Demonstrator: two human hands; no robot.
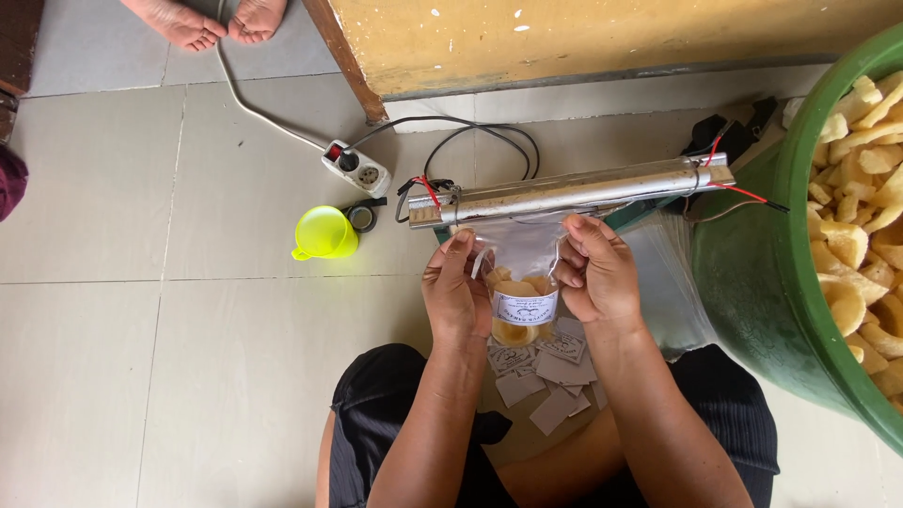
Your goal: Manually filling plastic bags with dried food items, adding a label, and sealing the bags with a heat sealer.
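Both hands, the left hand (458, 299) and right hand (594, 273), pinch the clear snack bag (520, 282) taut by its sides, keeping its mouth flat under the far metal sealer bar (574, 191).

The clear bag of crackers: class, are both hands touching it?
Touching. The head view shows the left hand and right hand pinching the clear bag by its two sides, just below the metal sealer bar.
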